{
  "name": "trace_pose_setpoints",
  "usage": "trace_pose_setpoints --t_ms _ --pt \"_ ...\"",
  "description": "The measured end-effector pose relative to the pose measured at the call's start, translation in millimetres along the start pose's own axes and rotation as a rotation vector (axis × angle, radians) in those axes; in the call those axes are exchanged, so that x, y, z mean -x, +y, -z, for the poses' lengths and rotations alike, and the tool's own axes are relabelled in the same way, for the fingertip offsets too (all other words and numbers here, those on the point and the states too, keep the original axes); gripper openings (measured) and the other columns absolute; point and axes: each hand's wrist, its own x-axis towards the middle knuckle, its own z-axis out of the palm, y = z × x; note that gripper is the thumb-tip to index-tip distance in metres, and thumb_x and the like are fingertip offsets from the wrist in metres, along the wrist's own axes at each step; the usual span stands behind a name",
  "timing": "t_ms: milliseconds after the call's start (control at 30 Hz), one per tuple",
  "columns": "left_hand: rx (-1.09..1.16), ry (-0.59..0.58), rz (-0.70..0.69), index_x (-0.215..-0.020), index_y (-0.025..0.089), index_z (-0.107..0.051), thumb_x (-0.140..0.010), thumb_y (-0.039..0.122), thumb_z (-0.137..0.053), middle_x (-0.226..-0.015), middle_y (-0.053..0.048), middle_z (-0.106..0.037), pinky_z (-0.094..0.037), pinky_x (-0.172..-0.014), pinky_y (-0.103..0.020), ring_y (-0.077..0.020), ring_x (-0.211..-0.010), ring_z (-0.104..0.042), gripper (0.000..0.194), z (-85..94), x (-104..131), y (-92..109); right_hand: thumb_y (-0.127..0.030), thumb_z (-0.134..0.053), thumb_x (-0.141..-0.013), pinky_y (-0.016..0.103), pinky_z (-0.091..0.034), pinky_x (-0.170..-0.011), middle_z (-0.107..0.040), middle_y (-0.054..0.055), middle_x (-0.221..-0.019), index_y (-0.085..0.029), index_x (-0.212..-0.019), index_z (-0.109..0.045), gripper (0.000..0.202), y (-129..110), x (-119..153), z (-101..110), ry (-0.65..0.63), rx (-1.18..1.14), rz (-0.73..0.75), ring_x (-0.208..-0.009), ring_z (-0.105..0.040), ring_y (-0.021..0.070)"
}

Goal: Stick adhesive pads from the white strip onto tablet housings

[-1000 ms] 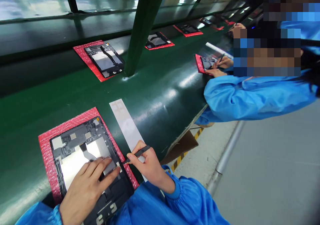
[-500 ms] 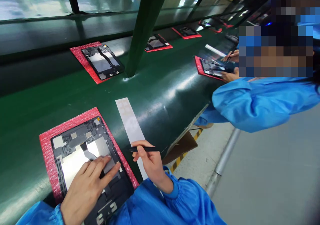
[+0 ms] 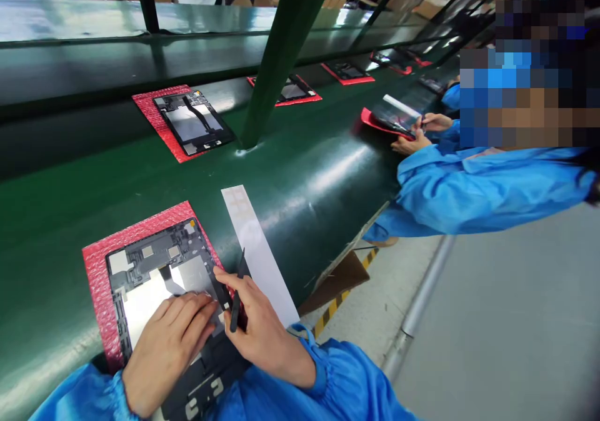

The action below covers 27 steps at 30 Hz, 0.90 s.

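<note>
1. Half a second ago the right hand (image 3: 260, 330) held the black stylus (image 3: 235, 296) level over the white strip (image 3: 260, 255), clear of the device. Now that hand has come left onto the opened tablet (image 3: 173, 302), and the stylus stands steeply, its tip pointing far.
2. The right fingers are clamped on the stylus, with the forefinger stretched out to touch the tablet's right edge.
3. The left hand (image 3: 166, 346) has stayed flat on the tablet's middle, fingers together and pressed on the silver plate, holding nothing.
4. The tablet lies back-open on a red bubble-wrap mat (image 3: 96, 271) at the near left of the green worktop (image 3: 304, 177), just left of the white strip.
5. Its inside shows a dark frame, small grey and silver patches along the far edge, a bright silver plate in the middle and a dark ribbon crossing it.
6. To the right a co-worker in a blue sleeve (image 3: 469, 190) now holds another tablet (image 3: 398, 116) tilted up off its mat; earlier it lay flatter.
</note>
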Motion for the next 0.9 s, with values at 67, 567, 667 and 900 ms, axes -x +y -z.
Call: trace_pose_setpoints --t_ms 67,567,667,900 --pt "0.002 0.001 -0.002 -0.115 0.012 -0.060 -0.096 0.023 -0.046 -0.108 -0.007 -0.065 -0.038 -0.083 -0.036 -0.0216 -0.097 -0.056 0.026 0.8 -1 0 0.001 -0.053 -0.070 0.043 -0.035 -0.111 -0.049 0.003 -0.145 -0.025 -0.137 -0.041 0.073 1 -3 -4 -0.006 0.012 -0.024 -0.126 -0.047 0.0216" --pt "0.016 -0.015 0.003 -0.115 0.015 -0.060 -0.096 0.022 -0.045 -0.110 -0.007 -0.064 -0.040 -0.084 -0.035 -0.0213 -0.100 -0.055 0.025 0.1 2 -3 0.005 -0.049 -0.062 0.043 -0.041 -0.104 -0.045 0.002 -0.146 -0.025 -0.134 -0.040 0.078 1 -6 -14 0.051 0.059 -0.040 -0.119 -0.048 0.0236" --pt "0.015 -0.025 -0.040 -0.115 0.024 -0.062 -0.097 0.019 -0.038 -0.113 -0.005 -0.063 -0.039 -0.085 -0.035 -0.0217 -0.105 -0.054 0.030 3.5 4 -5 -0.002 -0.053 -0.077 0.040 -0.044 -0.103 -0.055 0.004 -0.137 -0.025 -0.130 -0.042 0.059 5 -3 -3 0.153 -0.077 -0.021 -0.119 -0.053 0.0205" --pt "-0.089 -0.016 0.026 -0.117 0.033 -0.062 -0.095 0.023 -0.045 -0.121 -0.005 -0.061 -0.042 -0.087 -0.037 -0.0220 -0.106 -0.056 0.030 15.0 -3 -3 -0.011 -0.051 -0.088 0.040 -0.048 -0.096 -0.065 0.006 -0.116 -0.025 -0.123 -0.054 0.038 15 5 14 0.138 -0.006 -0.005 -0.108 -0.060 0.0213"
